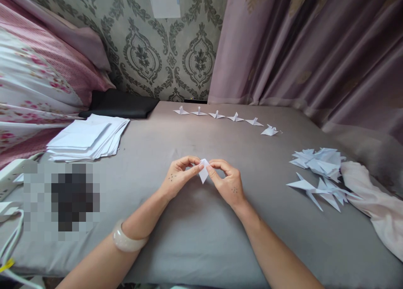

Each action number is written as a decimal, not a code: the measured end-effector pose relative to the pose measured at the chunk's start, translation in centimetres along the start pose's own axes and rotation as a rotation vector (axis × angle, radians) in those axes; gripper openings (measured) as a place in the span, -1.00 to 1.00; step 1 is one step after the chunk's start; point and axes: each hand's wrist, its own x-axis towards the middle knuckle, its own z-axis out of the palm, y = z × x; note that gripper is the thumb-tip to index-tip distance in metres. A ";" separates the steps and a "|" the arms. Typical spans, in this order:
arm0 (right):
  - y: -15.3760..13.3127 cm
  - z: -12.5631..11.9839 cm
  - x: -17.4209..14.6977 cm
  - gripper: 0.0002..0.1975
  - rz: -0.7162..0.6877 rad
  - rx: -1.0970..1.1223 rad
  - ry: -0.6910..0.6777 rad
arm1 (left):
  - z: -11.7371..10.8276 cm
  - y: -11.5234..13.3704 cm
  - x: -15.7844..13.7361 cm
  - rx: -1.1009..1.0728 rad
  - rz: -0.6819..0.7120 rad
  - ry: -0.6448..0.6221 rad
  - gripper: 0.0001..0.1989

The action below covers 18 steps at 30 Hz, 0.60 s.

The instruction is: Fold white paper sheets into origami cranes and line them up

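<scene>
Paper diamond (pixel 204 172): a small folded piece of white paper, held between both hands over the gray cloth (pixel 192 238), one sharp point toward the wearer.
Left hand (pixel 180 175): pinching the left edge of the paper diamond between thumb and fingertips; a pale bangle (pixel 129 239) circles this arm.
Right hand (pixel 229 184): pinching the right edge of the paper diamond, thumb on the near face, fingers curled.
Origami cranes (pixel 216 114): six, wings spread, in a curving row beyond the paper diamond, from slightly left of it to well right.
Spiky folded papers (pixel 324 162): heaped right of the paper diamond, overlapping too much to count, a pale pink cloth (pixel 374 188) just beside them.
Paper stack (pixel 83 135): white sheets with uneven edges, beyond and left of the paper diamond; black folded material (pixel 122 104) lies behind.
Power strip (pixel 11 172): white, far left of the paper diamond.
Pixelated patch (pixel 75 196): left of the paper diamond, hiding something dark.
Damask wallpaper (pixel 141 58): beyond the paper diamond, mauve curtain (pixel 258 49) to its right.
</scene>
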 end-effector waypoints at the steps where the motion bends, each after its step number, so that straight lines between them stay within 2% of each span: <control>1: 0.1 0.0 0.0 -0.92 0.046 0.028 0.000 | 0.0 0.0 0.0 -0.011 -0.008 0.003 -0.80; 6: 0.6 0.2 0.1 -0.82 0.197 0.164 0.019 | 0.2 0.4 0.0 -0.121 -0.080 -0.051 -0.66; 10: 0.7 0.2 0.3 -0.75 0.280 0.206 -0.060 | 0.3 0.6 0.0 -0.138 -0.218 -0.123 -0.77; 12: 0.6 0.2 0.4 -0.73 0.381 0.279 -0.096 | 0.3 0.4 0.1 -0.208 -0.284 -0.092 -0.78; 15: 0.3 0.1 0.5 -0.73 0.517 0.378 -0.143 | 0.1 0.1 0.4 -0.391 -0.367 0.019 -0.77; 18: 0.0 0.0 0.5 -0.76 0.447 0.373 -0.216 | -0.2 0.0 0.7 -0.509 -0.403 0.089 -0.75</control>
